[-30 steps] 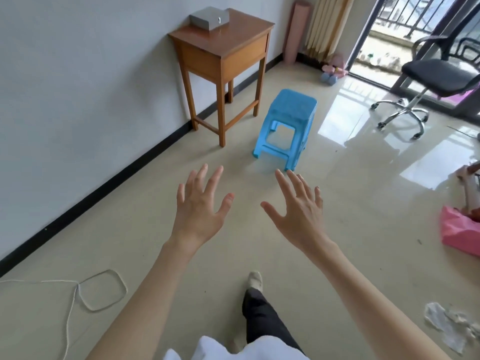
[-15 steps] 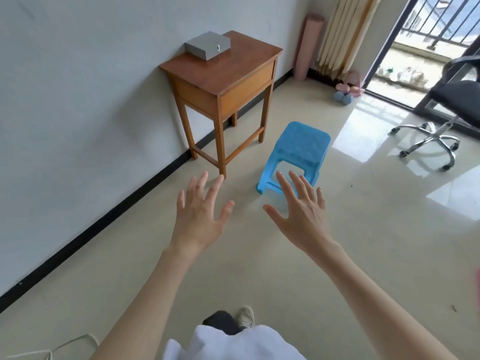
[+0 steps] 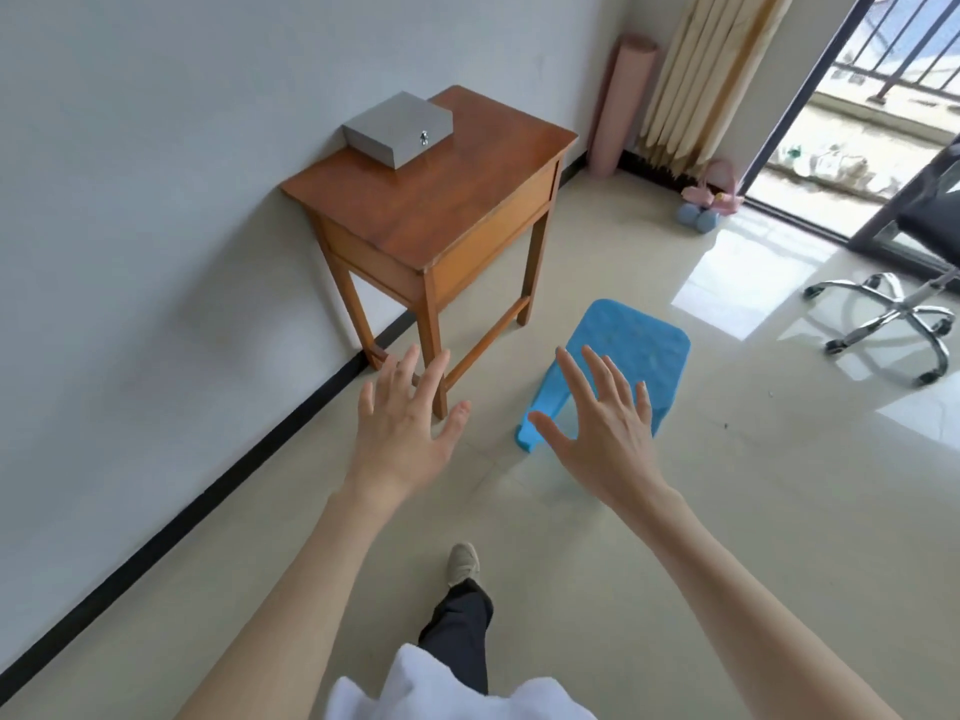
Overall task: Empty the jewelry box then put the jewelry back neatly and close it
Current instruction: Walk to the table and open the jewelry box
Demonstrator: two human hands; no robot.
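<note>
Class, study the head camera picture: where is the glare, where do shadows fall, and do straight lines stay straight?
Head view: daylight from the balcony door leaves bright glare patches on the glossy floor; the wooden table casts a soft shadow on the wall; wide-angle distortion bows the black baseboard; both hands look sharp.

You're standing in a home living room: tiled floor (image 3: 727,511), curtains (image 3: 711,70), balcony door (image 3: 831,96), wooden side table (image 3: 441,200), plastic stool (image 3: 634,350).
</note>
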